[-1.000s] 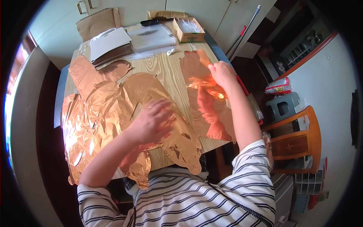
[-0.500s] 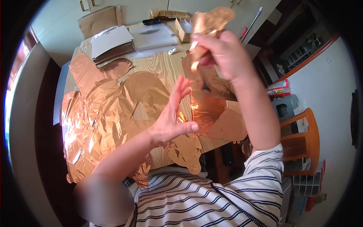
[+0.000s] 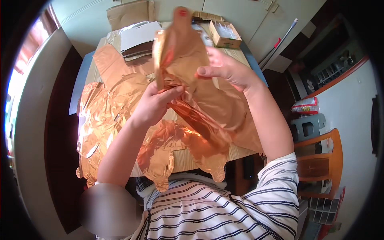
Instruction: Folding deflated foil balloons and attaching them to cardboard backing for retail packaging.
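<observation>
nearest is one striped top (image 3: 216, 212), then two bare hands above one wooden table (image 3: 182, 159). the left hand (image 3: 156, 100) pinches one copper-coloured foil piece (image 3: 192, 58), raised over the table's middle, between thumb and fingers; the right hand (image 3: 232, 72) is open at that piece's right side, contact unclear. more foil (image 3: 104, 108) spreads beneath, overlapping too much to count. to the right stands one wooden chair (image 3: 337, 160); at the far end sit one white-topped stack (image 3: 140, 36) and one open box (image 3: 227, 42).
</observation>
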{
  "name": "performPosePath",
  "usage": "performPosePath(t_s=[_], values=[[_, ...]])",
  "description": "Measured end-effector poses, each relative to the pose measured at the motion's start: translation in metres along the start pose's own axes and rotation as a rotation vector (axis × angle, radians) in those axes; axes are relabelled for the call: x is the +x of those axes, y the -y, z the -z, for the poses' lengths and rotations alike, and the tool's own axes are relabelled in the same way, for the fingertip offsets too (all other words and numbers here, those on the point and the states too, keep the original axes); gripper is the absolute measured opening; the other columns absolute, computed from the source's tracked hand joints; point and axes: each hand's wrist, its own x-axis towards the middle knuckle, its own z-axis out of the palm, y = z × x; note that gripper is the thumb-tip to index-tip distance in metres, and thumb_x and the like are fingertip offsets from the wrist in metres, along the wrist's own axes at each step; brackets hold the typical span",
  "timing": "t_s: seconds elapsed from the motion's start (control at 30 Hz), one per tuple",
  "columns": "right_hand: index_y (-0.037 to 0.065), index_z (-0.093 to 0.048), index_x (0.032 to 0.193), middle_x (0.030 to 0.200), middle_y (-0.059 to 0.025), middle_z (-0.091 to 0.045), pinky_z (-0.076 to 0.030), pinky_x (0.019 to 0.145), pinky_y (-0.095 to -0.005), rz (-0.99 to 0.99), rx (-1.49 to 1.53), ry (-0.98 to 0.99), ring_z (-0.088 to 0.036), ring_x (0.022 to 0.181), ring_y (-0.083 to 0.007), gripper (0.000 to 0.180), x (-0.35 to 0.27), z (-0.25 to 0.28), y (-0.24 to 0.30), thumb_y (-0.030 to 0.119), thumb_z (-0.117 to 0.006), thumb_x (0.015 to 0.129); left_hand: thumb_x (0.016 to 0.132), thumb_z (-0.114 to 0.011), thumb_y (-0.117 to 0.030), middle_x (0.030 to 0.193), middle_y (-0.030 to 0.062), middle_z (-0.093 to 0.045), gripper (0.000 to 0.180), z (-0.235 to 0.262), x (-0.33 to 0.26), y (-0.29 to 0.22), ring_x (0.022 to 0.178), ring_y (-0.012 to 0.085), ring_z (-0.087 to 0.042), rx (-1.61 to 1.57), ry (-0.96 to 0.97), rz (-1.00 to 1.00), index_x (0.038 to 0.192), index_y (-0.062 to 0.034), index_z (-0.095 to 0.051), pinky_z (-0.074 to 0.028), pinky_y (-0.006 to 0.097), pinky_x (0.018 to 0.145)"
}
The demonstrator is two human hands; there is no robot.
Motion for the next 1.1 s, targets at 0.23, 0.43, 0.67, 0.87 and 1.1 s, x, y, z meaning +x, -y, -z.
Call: performPosePath(t_s=[0.23,0.43,0.67,0.87,1.1], values=[[-0.003,-0.069,0.096,0.088,-0.0041,-0.072,-0.051,0.068,-0.0240,-0.076,0.023,-0.092,-0.063,0.074,-0.0068,0.024,0.034,-0.003,-0.035,0.021,-0.074,0.096,0.096,-0.072,-0.025,0.080,0.0015,-0.069,0.022,0.015,-0.002,0.013,0.066,0.0070,-0.057,0.111,-0.266,0.287,0.098,-0.0036,-0.073,-0.046,0.026,0.060],[-0.005,-0.069,0.082,0.075,-0.0072,-0.069,-0.046,0.056,-0.0288,-0.109,0.085,-0.316,-0.059,0.060,-0.0110,0.028,0.053,-0.005,-0.089,0.020,-0.075,0.094,0.098,-0.072,-0.028,0.074,0.0000,-0.066,0.025,0.040,-0.038,0.046,0.062,0.0052,-0.057,0.681,-0.274,0.438,0.089,-0.0049,-0.074,-0.044,0.025,0.053],[-0.002,-0.073,0.082,0.075,-0.0078,-0.070,-0.048,0.060,-0.0307,-0.089,0.010,-0.321,-0.063,0.065,-0.0141,0.026,0.069,-0.022,-0.147,0.023,-0.076,0.092,0.094,-0.072,-0.040,0.059,0.0064,-0.061,0.040,0.027,-0.071,0.026,0.053,0.0224,-0.059,1.159,-0.331,0.259,0.088,-0.0005,-0.073,-0.049,0.038,0.056],[-0.003,-0.075,0.091,0.079,-0.0135,-0.073,-0.053,0.071,-0.0356,-0.225,-0.410,-0.291,-0.070,0.073,-0.0218,0.036,0.066,-0.065,-0.123,0.033,-0.073,0.092,0.086,-0.075,-0.036,0.129,0.0168,-0.062,0.042,0.092,-0.118,0.030,0.129,0.0376,-0.052,1.571,-0.197,-0.119,0.109,-0.0021,-0.070,-0.041,0.049,0.107],[-0.004,-0.058,0.128,0.114,-0.0232,-0.066,-0.050,0.090,-0.0482,0.277,-0.955,-0.472,-0.064,0.104,-0.0408,0.053,-0.001,-0.057,-0.129,0.033,-0.071,0.092,0.084,-0.079,-0.036,0.139,0.0216,-0.056,0.056,0.086,-0.145,0.036,0.134,0.0399,-0.049,1.500,-0.249,-0.093,0.126,-0.0026,-0.064,-0.039,0.050,0.113]])
